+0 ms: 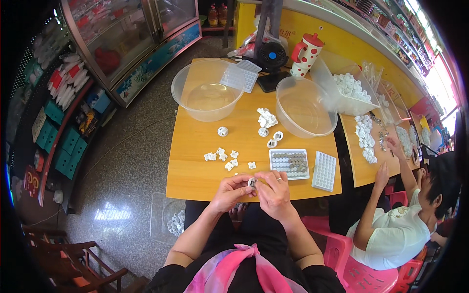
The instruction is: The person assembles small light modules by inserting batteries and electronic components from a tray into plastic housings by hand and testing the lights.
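The tray holds small grey pieces; the bin beyond it, white parts. Nearer me than the tray, my left hand and right hand pinch a round cap.

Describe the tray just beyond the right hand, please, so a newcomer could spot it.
On the wooden table, look just beyond the right hand. A white rectangular tray lies there; grey pieces show in its right part, while the neighbouring tray looks white throughout.
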A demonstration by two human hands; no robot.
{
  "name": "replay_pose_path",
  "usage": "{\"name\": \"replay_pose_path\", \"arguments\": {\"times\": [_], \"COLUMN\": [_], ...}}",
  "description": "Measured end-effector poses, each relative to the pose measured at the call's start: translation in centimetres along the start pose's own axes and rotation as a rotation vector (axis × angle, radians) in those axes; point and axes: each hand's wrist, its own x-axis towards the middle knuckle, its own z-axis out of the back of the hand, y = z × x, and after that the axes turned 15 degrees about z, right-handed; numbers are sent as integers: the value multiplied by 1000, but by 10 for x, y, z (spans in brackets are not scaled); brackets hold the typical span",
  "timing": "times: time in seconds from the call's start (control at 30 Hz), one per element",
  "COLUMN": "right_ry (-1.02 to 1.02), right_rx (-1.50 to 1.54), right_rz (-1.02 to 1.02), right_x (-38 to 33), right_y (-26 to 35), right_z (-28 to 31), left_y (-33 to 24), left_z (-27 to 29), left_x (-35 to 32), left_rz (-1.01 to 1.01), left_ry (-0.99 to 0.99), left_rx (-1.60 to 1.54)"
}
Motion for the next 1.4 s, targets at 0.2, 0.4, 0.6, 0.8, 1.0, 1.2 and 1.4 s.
{"name": "replay_pose_path", "arguments": {"times": [0.2,0.4,0.6,0.8,1.0,1.2,1.4], "right_ry": [8,-65,-174,-168,-96,-95,182], "right_rx": [39,294,649,841,787,409,-86], "right_rz": [-70,-274,-481,-767,-648,-471,-90], "right_x": [-1,-6,-14,-14,-12,2,14], "right_y": [0,-5,-10,-8,-4,-10,-21], "right_z": [-1,-5,-13,-9,-5,-18,-43], "left_y": [-1,-4,-5,-7,-7,-17,-17], "left_z": [-2,-4,-3,-5,-4,8,10], "left_x": [-1,-3,-4,-6,-18,-47,-53], "left_rz": [15,98,116,83,-3,-174,-120], "left_ry": [-24,-41,-11,2,-30,-66,-123], "left_rx": [53,109,110,210,293,-2,-141]}}
